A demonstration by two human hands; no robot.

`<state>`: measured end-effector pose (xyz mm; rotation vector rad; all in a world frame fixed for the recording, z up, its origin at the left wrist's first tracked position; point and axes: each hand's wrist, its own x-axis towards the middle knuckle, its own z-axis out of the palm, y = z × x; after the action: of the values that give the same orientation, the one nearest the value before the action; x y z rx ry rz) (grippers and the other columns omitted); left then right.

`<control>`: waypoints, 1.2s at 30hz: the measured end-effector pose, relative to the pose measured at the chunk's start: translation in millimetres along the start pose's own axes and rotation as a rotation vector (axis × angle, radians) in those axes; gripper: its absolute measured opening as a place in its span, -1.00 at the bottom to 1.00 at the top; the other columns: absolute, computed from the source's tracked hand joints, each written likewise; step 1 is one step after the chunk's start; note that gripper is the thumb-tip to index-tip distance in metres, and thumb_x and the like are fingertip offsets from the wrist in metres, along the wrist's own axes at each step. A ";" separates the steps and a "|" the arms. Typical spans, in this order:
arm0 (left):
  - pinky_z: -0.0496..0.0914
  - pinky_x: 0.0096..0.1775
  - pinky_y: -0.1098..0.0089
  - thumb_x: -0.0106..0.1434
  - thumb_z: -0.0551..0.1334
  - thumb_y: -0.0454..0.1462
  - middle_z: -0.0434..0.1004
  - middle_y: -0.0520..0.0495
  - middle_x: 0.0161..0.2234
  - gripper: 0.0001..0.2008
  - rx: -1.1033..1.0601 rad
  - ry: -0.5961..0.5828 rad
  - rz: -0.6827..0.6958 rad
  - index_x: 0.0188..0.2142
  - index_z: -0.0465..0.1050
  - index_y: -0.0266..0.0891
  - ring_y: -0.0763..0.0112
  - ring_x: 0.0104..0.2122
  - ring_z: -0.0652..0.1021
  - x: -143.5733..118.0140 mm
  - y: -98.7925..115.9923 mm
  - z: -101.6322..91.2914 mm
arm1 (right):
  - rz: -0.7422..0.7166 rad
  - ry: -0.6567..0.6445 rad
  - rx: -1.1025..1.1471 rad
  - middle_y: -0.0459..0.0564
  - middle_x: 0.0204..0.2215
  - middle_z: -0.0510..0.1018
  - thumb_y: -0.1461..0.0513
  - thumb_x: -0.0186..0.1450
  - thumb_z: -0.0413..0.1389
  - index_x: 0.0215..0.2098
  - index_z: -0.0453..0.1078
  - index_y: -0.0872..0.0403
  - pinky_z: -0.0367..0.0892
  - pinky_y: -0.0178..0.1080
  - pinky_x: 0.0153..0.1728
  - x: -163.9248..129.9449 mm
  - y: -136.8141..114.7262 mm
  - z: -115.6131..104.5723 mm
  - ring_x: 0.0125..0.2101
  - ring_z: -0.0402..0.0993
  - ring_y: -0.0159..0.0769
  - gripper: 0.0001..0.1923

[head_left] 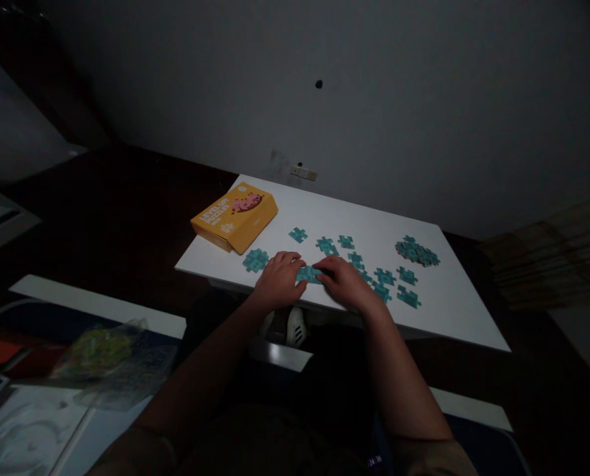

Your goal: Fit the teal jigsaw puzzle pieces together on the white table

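Note:
Near the front edge of the white table (453, 311), a small strip of teal jigsaw puzzle pieces (308, 274) lies between my hands. Its left end is gripped by my left hand (281, 279), fingers closed over it. My right hand (345, 281) pinches the right end. Fingers hide part of the strip, so I cannot tell whether its pieces are locked together. Left of my left hand sits a teal cluster of pieces (256, 260). Several loose pieces (327, 246) are scattered beyond and to the right of my right hand.
A yellow puzzle box (238, 215) stands at the table's left end. A heap of pieces (416, 252) lies at the right. Behind the table is a grey wall with a socket (303, 173). A clear plastic bag (126, 363) lies at lower left.

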<state>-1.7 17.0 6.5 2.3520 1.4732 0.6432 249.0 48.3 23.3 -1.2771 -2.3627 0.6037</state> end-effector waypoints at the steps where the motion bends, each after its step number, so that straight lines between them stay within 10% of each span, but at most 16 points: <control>1: 0.41 0.44 -0.16 0.48 0.33 -0.15 0.57 -0.28 0.38 -0.56 0.002 -0.001 -0.001 0.29 0.59 -0.18 -0.13 0.40 0.46 0.4 -0.4 0.4 | 0.003 0.004 0.003 0.15 0.05 0.78 0.33 0.50 0.30 0.13 0.74 -0.04 0.54 0.09 0.22 -0.1 0.0 0.9 0.08 0.67 0.04 -0.71; 36: 0.42 0.43 -0.11 0.50 0.31 -0.14 0.59 -0.28 0.35 -0.59 0.046 0.031 0.014 0.26 0.57 -0.20 -0.12 0.37 0.50 -0.5 7.1 0.2 | 0.076 0.177 -0.177 0.14 0.09 0.80 0.29 0.56 0.22 0.06 0.74 -0.07 0.35 0.19 0.28 -36.4 -10.0 14.9 0.18 0.51 0.20 -0.75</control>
<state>3.7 13.5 9.5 2.3987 1.5018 0.6595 253.0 9.7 11.5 -1.4379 -2.2696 0.2946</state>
